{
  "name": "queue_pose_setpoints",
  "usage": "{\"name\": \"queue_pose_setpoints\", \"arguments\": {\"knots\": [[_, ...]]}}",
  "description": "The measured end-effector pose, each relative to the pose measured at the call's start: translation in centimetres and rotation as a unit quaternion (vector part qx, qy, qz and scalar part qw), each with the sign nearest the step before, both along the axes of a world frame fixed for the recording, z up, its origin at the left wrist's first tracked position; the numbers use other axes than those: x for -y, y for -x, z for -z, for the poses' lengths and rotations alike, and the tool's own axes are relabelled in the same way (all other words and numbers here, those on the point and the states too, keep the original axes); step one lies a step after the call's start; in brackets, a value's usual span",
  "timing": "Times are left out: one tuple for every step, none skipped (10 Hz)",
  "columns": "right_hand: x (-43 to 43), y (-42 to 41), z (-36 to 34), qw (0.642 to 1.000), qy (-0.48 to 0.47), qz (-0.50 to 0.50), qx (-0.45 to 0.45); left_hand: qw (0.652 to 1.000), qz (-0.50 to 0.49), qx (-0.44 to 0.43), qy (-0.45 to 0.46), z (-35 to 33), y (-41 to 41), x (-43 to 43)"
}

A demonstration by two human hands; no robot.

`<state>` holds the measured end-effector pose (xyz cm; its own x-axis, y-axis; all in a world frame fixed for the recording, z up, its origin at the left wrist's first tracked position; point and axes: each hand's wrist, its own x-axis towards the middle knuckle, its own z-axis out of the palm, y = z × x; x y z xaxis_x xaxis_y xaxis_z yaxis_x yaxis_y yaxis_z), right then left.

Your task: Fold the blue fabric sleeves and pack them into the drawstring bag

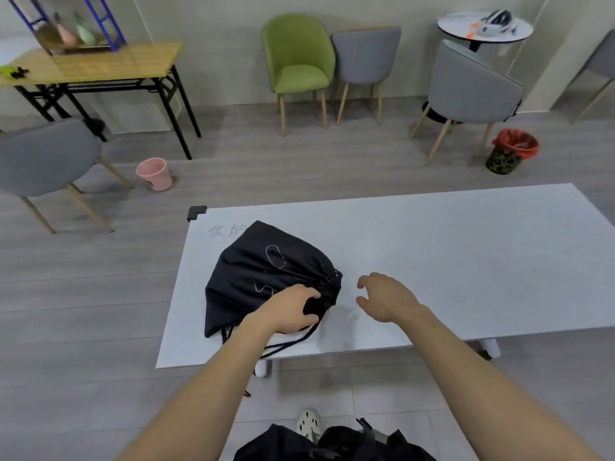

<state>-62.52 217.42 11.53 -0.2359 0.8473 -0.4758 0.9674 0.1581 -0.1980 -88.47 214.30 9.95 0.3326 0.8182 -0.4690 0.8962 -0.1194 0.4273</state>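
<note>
A black drawstring bag (263, 271) lies bulging on the left part of the white table (449, 247), its mouth gathered shut toward the right. My left hand (293, 309) grips the cinched neck of the bag near its cords (286, 346), which trail over the table's near edge. My right hand (386, 296) hovers just right of the bag's mouth, fingers spread and curled, holding nothing. No blue fabric sleeves are visible; whatever the bag holds is hidden.
Handwriting marks the table's far left corner (228, 230). On the floor beyond stand a pink bin (154, 174) and a red-lined bin (512, 151). Grey chairs, a green chair (299, 64), a wooden side table (100, 66) and a round table (484, 26) line the room.
</note>
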Motion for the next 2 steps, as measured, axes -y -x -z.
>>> {"name": "queue_pose_setpoints", "arguments": {"knots": [[0.3,0.0,0.1,1.000,0.015,0.005,0.011,0.997,-0.031,0.002,-0.064,-1.1,1.3,-0.2],[0.6,-0.2,0.2,1.000,0.002,0.008,0.005,0.993,-0.076,0.024,-0.082,-1.6,2.4,0.5]]}}
